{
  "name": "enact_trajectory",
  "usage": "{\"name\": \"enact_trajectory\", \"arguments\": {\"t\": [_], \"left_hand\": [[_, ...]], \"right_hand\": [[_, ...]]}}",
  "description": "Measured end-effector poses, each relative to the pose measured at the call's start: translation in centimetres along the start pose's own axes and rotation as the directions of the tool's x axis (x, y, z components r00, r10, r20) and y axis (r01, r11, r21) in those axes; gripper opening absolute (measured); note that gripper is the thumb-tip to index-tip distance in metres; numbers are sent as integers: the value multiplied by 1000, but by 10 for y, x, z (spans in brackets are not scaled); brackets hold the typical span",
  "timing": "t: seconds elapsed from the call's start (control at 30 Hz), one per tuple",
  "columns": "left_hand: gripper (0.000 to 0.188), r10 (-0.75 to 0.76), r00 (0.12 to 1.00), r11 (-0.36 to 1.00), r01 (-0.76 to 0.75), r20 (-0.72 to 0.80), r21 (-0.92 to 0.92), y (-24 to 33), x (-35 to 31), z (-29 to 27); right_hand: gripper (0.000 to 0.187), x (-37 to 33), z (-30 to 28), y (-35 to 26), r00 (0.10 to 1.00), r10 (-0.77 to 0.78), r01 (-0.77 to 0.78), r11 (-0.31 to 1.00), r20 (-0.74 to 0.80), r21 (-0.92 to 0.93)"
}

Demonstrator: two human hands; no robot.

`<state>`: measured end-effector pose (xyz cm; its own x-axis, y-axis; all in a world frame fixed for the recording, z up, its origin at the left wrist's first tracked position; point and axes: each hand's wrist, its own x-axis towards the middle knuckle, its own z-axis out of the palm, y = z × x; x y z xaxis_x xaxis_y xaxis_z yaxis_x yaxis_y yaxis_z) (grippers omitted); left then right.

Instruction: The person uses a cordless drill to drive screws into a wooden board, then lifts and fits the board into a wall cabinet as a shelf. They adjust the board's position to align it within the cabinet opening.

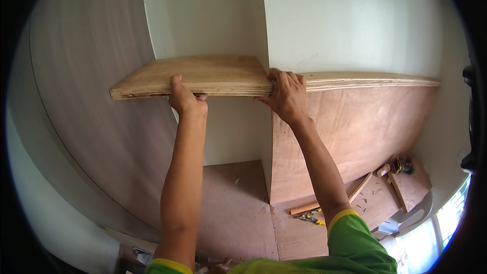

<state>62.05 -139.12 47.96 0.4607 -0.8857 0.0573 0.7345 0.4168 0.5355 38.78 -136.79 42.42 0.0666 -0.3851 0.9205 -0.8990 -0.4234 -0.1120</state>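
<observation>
Fingers (pixel 290 80) (two hands (pixel 185 102) (pixel 291 99)) — one board (pixel 218 73)

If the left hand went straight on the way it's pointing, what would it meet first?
The plywood board: the left hand grips its front edge. Beyond it, the recess's pale back wall seems next, though depth is unclear.

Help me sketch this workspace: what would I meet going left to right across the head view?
Grey-brown wood-grain panel, left bare hand, right bare hand, small pale cylindrical object, black-and-yellow power tool, bright window. The tan layered plywood board that both hands hold overlaps them, so it is left out.
</observation>
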Motion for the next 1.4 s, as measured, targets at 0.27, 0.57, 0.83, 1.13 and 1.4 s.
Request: {"name": "enact_trajectory", "arguments": {"t": [0.27,0.57,0.83,1.13,1.4], "left_hand": [[63,82,991,997,-80,110,-16,-4,3,-13],[70,0,995,1000,-2,95,23,8,-3,-6],[71,33,993,999,-34,114,8,1,-5,-15],[69,39,986,998,-46,160,40,8,-6,-9],[73,45,980,998,-53,193,34,9,-4,-11]], "right_hand": [[49,4,-11,12,925,-376,368,921,-52,-126],[49,6,-1,16,918,-338,339,940,-208,-34],[51,5,-7,19,891,-418,422,906,-176,-13],[55,4,-5,18,919,-346,357,934,-187,25],[57,5,-15,14,924,-360,361,932,-130,-18]]}}
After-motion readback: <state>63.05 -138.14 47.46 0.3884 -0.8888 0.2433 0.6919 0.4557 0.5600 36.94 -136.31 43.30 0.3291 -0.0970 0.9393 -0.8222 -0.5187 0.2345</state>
